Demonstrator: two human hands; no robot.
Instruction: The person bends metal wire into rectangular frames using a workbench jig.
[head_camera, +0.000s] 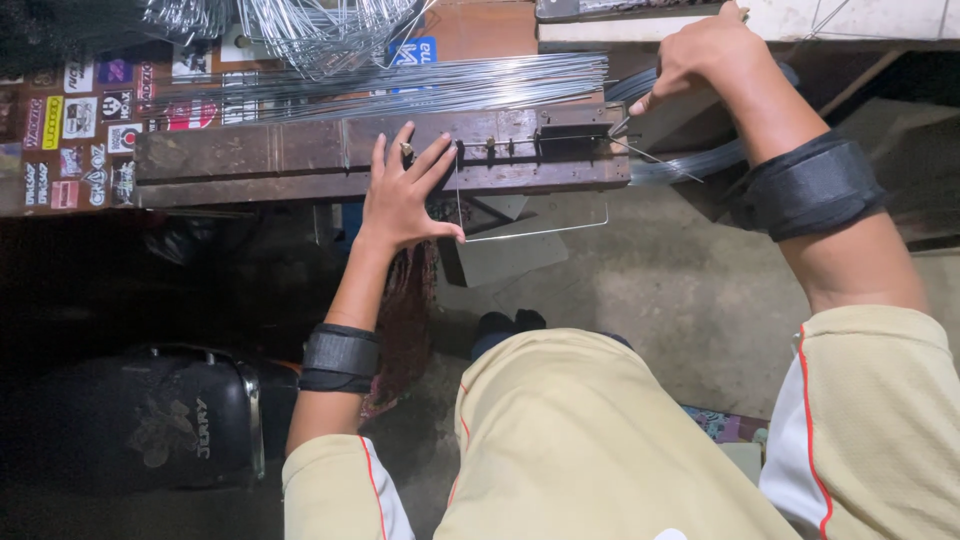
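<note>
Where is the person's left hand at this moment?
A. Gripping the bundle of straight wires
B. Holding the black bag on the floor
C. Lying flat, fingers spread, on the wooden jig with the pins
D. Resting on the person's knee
C: the left hand lies with fingers spread on the wooden jig, over a bent wire, while the right hand is up at the jig's far end.

The right hand (700, 55) is hiding whatever its grip is closing on; the wire bundle (400, 90) is running out past the top edge.
</note>
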